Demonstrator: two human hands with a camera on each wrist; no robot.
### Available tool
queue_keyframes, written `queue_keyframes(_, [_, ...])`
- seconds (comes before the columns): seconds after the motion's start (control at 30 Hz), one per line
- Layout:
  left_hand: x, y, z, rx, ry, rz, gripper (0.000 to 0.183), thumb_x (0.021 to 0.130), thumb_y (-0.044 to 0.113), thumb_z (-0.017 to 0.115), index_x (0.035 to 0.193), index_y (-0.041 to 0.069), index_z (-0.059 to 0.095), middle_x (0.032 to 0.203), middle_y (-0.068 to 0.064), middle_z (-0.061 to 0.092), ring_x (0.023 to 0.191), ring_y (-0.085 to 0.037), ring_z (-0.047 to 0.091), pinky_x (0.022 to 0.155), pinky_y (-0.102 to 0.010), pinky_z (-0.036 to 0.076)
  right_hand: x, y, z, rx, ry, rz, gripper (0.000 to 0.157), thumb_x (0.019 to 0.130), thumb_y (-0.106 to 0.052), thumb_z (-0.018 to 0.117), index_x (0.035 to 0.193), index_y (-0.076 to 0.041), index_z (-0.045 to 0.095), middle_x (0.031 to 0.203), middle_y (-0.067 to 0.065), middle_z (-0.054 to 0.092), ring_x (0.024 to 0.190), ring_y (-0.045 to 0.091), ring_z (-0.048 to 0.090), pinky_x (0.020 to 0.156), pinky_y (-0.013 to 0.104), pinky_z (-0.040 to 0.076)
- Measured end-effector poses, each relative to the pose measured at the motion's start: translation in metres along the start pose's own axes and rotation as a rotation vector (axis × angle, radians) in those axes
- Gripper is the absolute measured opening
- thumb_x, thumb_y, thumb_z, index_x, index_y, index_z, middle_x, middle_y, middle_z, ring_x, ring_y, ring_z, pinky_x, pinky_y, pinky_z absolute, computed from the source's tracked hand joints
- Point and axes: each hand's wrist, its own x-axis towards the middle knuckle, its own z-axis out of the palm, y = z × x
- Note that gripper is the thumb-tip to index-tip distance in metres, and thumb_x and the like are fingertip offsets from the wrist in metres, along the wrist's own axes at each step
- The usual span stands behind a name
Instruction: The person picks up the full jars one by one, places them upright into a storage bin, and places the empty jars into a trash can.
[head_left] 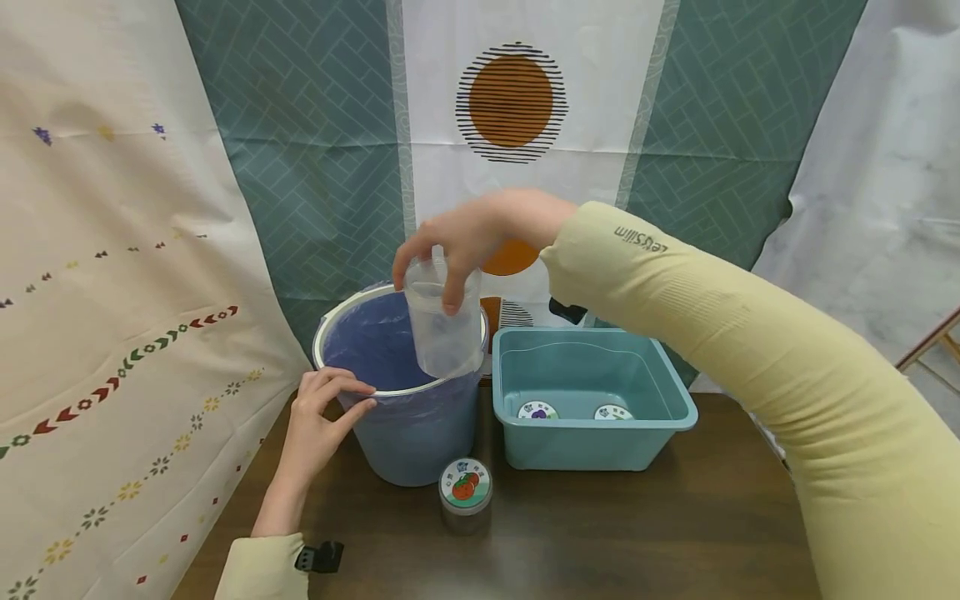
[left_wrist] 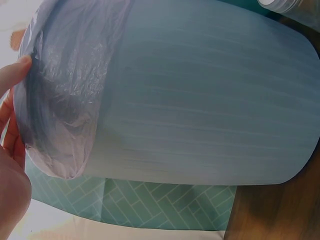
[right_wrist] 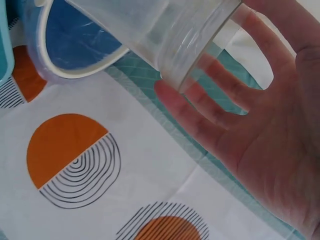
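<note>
My right hand grips a clear plastic cup by its upper end, fingers spread around it. The cup hangs slightly tilted over the right side of a blue trash bin. Its upper end and the fingers around it show in the right wrist view. At the bin's near left rim, my left hand pinches the edge between thumb and fingers. A thin translucent bag lines the bin and folds down over its outside.
A teal plastic tub stands right of the bin, with two round-lidded jars inside. In front of the bin sits a jar with a tomato-like picture on its lid. Patterned cloths hang behind the dark wooden table.
</note>
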Motion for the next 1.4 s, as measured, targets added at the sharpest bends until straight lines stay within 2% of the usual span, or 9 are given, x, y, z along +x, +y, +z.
queue_keyframes(0.2, [0.001, 0.002, 0.000, -0.001, 0.006, 0.001, 0.028, 0.071, -0.002, 0.084, 0.088, 0.018, 0.075, 0.095, 0.001, 0.063, 0.096, -0.005, 0.042, 0.083, -0.023, 0.031, 0.017, -0.003, -0.010, -0.005, 0.032, -0.043, 0.061, 0.085, -0.024, 0.077, 0.139, -0.034, 0.051, 0.151, -0.004, 0.041, 0.138, 0.021, 0.036, 0.098, 0.035, 0.050])
queue_keyframes(0.47, [0.000, 0.001, 0.001, 0.009, 0.009, 0.003, 0.028, 0.070, -0.002, 0.085, 0.088, 0.017, 0.075, 0.095, 0.000, 0.063, 0.097, -0.004, 0.042, 0.084, -0.023, 0.030, 0.044, 0.000, -0.009, 0.024, 0.016, 0.071, 0.062, 0.085, -0.028, 0.077, 0.138, -0.042, 0.048, 0.157, 0.002, 0.033, 0.140, 0.022, 0.036, 0.093, 0.039, 0.053])
queue_keyframes(0.67, [0.001, 0.001, 0.000, 0.012, 0.004, -0.002, 0.028, 0.071, -0.002, 0.084, 0.089, 0.017, 0.075, 0.095, 0.001, 0.062, 0.096, -0.004, 0.041, 0.084, -0.022, 0.030, 0.065, 0.008, 0.006, 0.061, 0.018, 0.089, 0.064, 0.086, -0.027, 0.076, 0.141, -0.041, 0.046, 0.159, 0.001, 0.031, 0.144, 0.020, 0.035, 0.090, 0.037, 0.053])
queue_keyframes(0.93, [0.000, 0.001, 0.002, -0.004, 0.001, -0.019, 0.027, 0.072, -0.001, 0.084, 0.089, 0.018, 0.075, 0.094, 0.002, 0.062, 0.097, -0.003, 0.041, 0.085, -0.022, 0.030, 0.091, 0.016, 0.034, 0.060, 0.026, 0.069, 0.067, 0.087, -0.024, 0.076, 0.145, -0.038, 0.046, 0.161, -0.002, 0.030, 0.147, 0.020, 0.032, 0.109, 0.035, 0.045])
queue_keyframes(1.1, [0.001, 0.001, 0.001, -0.017, 0.003, -0.018, 0.027, 0.072, 0.000, 0.084, 0.090, 0.018, 0.075, 0.094, 0.003, 0.063, 0.098, -0.003, 0.041, 0.085, -0.022, 0.030, 0.106, 0.014, 0.049, 0.048, 0.006, 0.047, 0.067, 0.087, -0.026, 0.077, 0.145, -0.038, 0.046, 0.162, -0.003, 0.030, 0.145, 0.019, 0.034, 0.109, 0.036, 0.045])
queue_keyframes(1.4, [0.001, 0.001, 0.002, -0.017, 0.004, -0.023, 0.027, 0.072, -0.001, 0.084, 0.090, 0.018, 0.076, 0.094, 0.003, 0.062, 0.097, -0.002, 0.041, 0.085, -0.022, 0.030, 0.112, 0.022, 0.062, 0.040, -0.006, 0.087, 0.069, 0.086, -0.025, 0.077, 0.146, -0.038, 0.045, 0.161, -0.001, 0.031, 0.142, 0.020, 0.038, 0.109, 0.037, 0.045])
